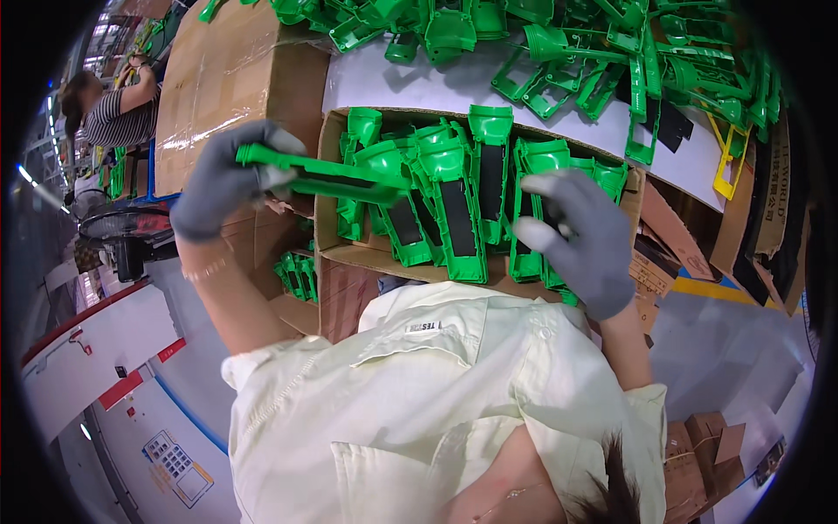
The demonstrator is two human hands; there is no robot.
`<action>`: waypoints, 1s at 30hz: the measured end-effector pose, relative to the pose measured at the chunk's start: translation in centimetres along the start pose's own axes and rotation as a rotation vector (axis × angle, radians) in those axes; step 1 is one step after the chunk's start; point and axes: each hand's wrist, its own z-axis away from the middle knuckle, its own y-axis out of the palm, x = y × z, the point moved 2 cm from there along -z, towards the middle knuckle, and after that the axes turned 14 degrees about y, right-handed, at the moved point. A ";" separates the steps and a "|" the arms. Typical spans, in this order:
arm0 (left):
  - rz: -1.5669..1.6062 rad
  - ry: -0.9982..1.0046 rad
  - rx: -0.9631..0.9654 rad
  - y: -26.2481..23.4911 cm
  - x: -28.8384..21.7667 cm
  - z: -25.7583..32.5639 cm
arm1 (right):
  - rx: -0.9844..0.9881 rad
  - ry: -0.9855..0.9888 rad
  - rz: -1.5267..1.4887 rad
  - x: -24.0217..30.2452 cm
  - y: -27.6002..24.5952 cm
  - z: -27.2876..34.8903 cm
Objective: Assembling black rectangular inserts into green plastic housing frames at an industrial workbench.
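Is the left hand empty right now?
No, the gloved left hand grips a long green plastic part above the cardboard box.
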 end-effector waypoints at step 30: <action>-0.814 0.316 0.047 3.6 2.8 -5.5 | 0.078 -0.356 0.522 0.5 8.7 -2.5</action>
